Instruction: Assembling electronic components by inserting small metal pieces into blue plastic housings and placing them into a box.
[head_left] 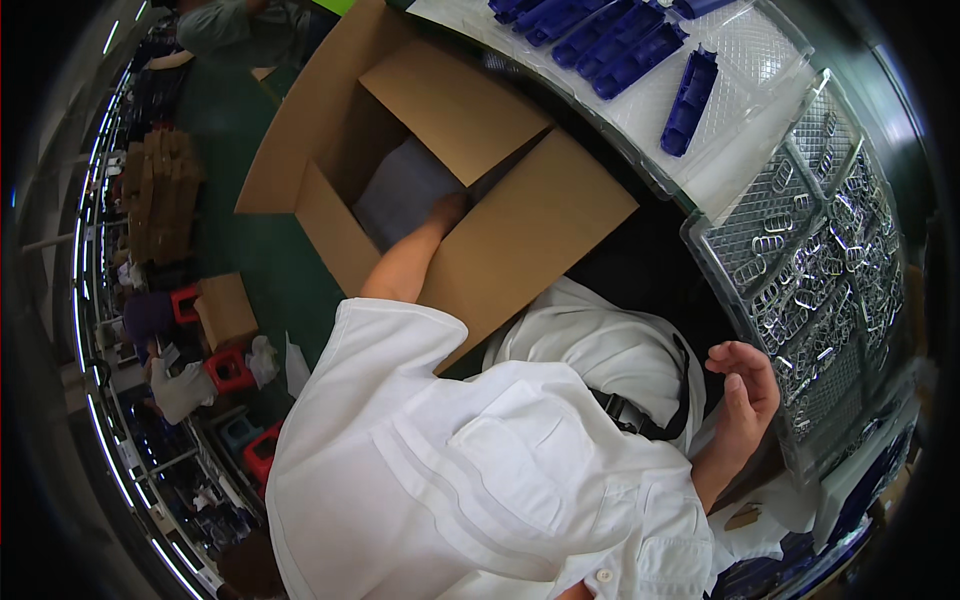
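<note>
My left arm reaches down into an open cardboard box (520,230) on the floor. My left hand (445,212) rests on a grey sheet (400,185) inside the box, and its fingers are hidden behind a flap, so its grip cannot be read. My right hand (745,385) hangs free near my hip, fingers loosely curled and apart, holding nothing. It is close to the edge of a clear plastic tray (800,300) filled with several small metal clips (820,250).
A white bench top (660,110) carries clear trays with several dark blue plastic parts (690,100). Stacked cardboard (160,190), a small brown box (228,308) and red stools (230,370) stand on the green floor to the left. Another person's sleeve (215,22) shows at the top.
</note>
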